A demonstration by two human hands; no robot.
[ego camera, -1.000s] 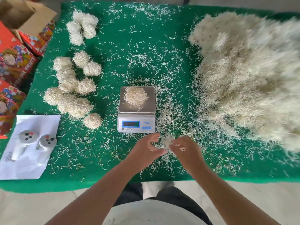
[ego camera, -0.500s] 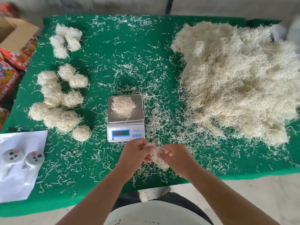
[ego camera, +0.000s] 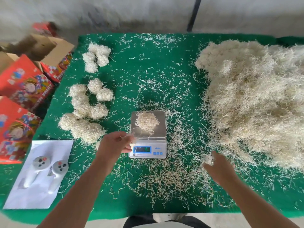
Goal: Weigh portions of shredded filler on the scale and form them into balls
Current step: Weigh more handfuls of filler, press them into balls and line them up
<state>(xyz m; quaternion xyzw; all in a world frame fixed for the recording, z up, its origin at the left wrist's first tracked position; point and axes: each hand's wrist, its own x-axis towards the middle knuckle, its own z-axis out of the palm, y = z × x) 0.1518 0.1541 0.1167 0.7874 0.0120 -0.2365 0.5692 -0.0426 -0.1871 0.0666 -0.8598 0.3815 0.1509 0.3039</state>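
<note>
Shredded filler portion [ego camera: 146,123] sits on steel pan of scale [ego camera: 148,134], centre of green table [ego camera: 148,66]. Scale display lit, digits blurred; blue brand word beside it unreadable. Left hand [ego camera: 115,143] at scale's front-left corner, grip pinching a few strands. Right hand [ego camera: 217,165] right of scale, grip curled round small tuft [ego camera: 208,159]. Big loose filler pile [ego camera: 256,102] far right. Finished balls [ego camera: 87,106] clustered left. 2 white controllers [ego camera: 49,168] on paper sheet [ego camera: 39,191]. Red printed boxes [ego camera: 21,83] off left edge, lettering illegible.
</note>
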